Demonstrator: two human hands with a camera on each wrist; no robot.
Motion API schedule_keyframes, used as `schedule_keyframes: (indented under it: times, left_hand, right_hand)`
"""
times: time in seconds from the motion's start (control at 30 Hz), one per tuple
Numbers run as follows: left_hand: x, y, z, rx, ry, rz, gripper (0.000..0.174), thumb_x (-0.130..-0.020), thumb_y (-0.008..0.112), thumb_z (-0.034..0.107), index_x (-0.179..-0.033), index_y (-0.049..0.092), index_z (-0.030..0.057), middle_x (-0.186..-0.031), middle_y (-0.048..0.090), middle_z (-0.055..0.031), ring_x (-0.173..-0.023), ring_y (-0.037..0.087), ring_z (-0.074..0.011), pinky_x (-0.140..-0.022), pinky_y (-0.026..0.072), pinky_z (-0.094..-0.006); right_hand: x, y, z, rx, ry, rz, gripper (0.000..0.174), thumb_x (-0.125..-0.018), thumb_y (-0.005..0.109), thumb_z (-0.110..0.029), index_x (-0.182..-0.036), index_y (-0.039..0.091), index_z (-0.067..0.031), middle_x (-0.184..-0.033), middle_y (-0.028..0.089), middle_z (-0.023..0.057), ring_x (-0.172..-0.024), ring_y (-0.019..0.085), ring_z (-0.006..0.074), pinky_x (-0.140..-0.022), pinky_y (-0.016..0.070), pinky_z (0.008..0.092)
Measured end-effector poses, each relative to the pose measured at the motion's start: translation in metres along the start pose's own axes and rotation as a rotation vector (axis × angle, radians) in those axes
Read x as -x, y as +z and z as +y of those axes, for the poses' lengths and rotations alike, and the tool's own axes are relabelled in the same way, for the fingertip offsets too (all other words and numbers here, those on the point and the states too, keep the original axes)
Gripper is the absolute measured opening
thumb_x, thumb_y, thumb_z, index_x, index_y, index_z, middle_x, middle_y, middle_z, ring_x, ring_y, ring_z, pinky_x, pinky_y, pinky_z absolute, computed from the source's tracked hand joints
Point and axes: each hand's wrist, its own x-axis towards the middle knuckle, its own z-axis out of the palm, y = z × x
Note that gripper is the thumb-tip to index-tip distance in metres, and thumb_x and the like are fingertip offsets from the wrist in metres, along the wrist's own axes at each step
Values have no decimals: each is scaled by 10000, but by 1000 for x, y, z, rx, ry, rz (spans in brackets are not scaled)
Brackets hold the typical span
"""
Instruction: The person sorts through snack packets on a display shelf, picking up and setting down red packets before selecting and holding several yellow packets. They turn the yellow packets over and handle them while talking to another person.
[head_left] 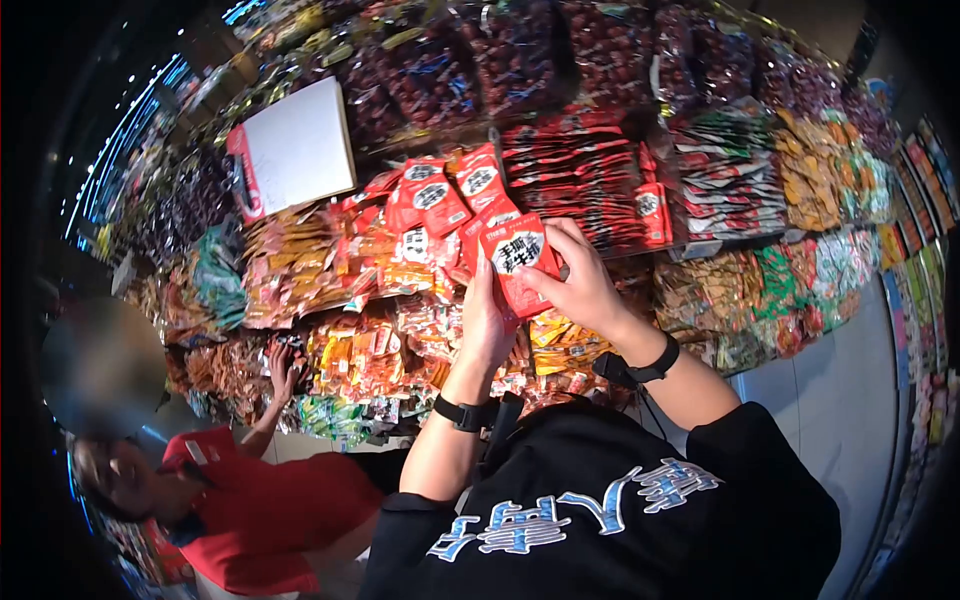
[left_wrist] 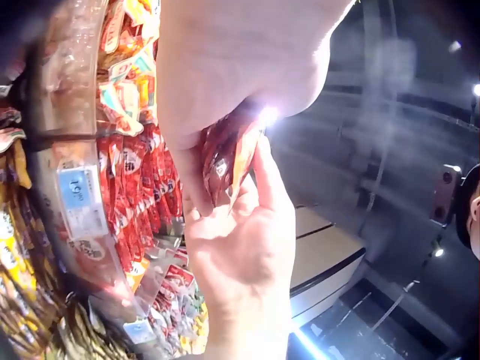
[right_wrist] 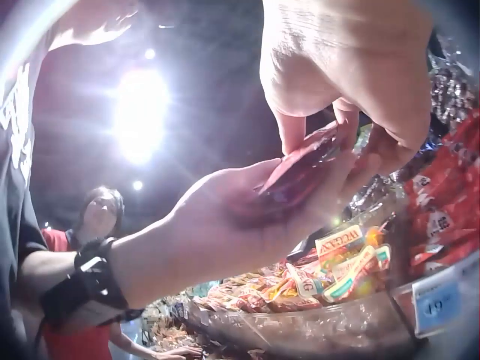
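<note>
Both hands hold a few red snack packets [head_left: 519, 259] with white and black lettering, overlapping each other in front of the body. My left hand [head_left: 488, 318] grips them from the left side, its thumb along their edge. On the other side, my right hand [head_left: 583, 285] pinches the packets, thumb on the front and fingers behind. From the right wrist, the packets [right_wrist: 300, 176] show edge-on, between the left hand [right_wrist: 240, 202] below and the right hand [right_wrist: 352, 67] above. Matching loose red packets [head_left: 430, 195] lie heaped just beyond the hands.
Rows of red packets [head_left: 570, 175] stand in a bin behind the hands. A white board [head_left: 295, 145] leans on the goods at upper left. A person in a red shirt [head_left: 270, 510] reaches toward the display at left. A price tag [left_wrist: 79, 196] is fixed to the bin front.
</note>
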Motion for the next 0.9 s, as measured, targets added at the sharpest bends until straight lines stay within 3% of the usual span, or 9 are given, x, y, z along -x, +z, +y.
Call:
schedule_keyframes:
  times: [0.17, 0.3, 0.4, 0.47, 0.53, 0.6, 0.67, 0.87, 0.9]
  left_hand:
    - [-1, 4, -35, -251, -25, 43, 336, -1022, 525, 202, -1301, 508, 14, -1192, 621, -75, -1040, 620, -154, -906, 515, -320]
    - [-4, 6, -64, -352, -23, 45, 307, -1008, 543, 140, -1284, 509, 10, -1161, 624, -73, -1025, 618, -146, -886, 525, -308]
    - [-8, 3, -74, -288, -116, -9, 319, -1010, 539, 164, -1283, 502, 4, -1148, 627, -93, -1021, 639, -193, -861, 566, -361]
    - [-11, 6, -73, -270, -152, -36, 321, -1013, 534, 176, -1279, 503, 0, -1138, 629, -105, -1017, 649, -219, -843, 586, -395]
    - [-13, 9, -71, -285, -141, -53, 315, -1015, 527, 182, -1269, 510, -3, -1128, 632, -116, -1013, 657, -241, -825, 601, -426]
    - [-18, 9, -70, -306, -145, -73, 310, -1024, 502, 166, -1284, 505, -3, -1161, 632, -134, -1017, 658, -246, -853, 588, -410]
    - [-26, 4, -69, -353, -124, -109, 316, -1028, 492, 159, -1299, 494, -3, -1187, 628, -140, -1019, 659, -250, -864, 583, -406]
    - [-35, 8, -54, -315, -146, -104, 304, -1026, 489, 142, -1294, 479, 0, -1174, 622, -125, -1053, 663, -287, -874, 575, -395]
    - [-36, 7, -54, -326, -138, -94, 299, -1025, 490, 142, -1288, 480, 0, -1169, 622, -125, -1046, 665, -287, -873, 575, -394]
  right_hand:
    - [40, -23, 31, -521, 380, 54, 381, -838, 711, -3, -1186, 557, 7, -1109, 654, 64, -987, 617, 101, -893, 498, 295]
    - [58, -42, 51, -620, 465, 161, 373, -861, 685, -14, -1195, 519, -2, -1105, 649, 72, -986, 619, 113, -873, 504, 294]
    - [61, -73, 74, -418, 457, 396, 359, -895, 644, -52, -1208, 483, 19, -1082, 652, 111, -956, 644, 180, -847, 505, 325]
    - [57, -99, 95, 128, 420, 497, 397, -914, 611, -79, -1241, 427, 50, -1055, 640, 186, -937, 652, 305, -832, 496, 382]
    - [35, -113, 83, 279, 436, 505, 435, -919, 548, -60, -1285, 362, 82, -1134, 565, 293, -1019, 580, 460, -845, 475, 472]
    - [26, -115, 113, 652, 249, 419, 451, -900, 528, -31, -1300, 358, 87, -1187, 504, 310, -1048, 545, 488, -869, 465, 506]
    - [30, -108, 134, 769, 337, 207, 456, -911, 537, -50, -1326, 409, 87, -1151, 503, 279, -1082, 519, 474, -894, 460, 500]
    - [29, -95, 133, 928, 218, 253, 466, -903, 581, -50, -1326, 440, 85, -1216, 498, 258, -1145, 513, 414, -964, 438, 457]
    - [28, -95, 135, 896, 225, 267, 522, -932, 572, -148, -1371, 413, 87, -1379, 430, 262, -1224, 476, 422, -1028, 400, 461]
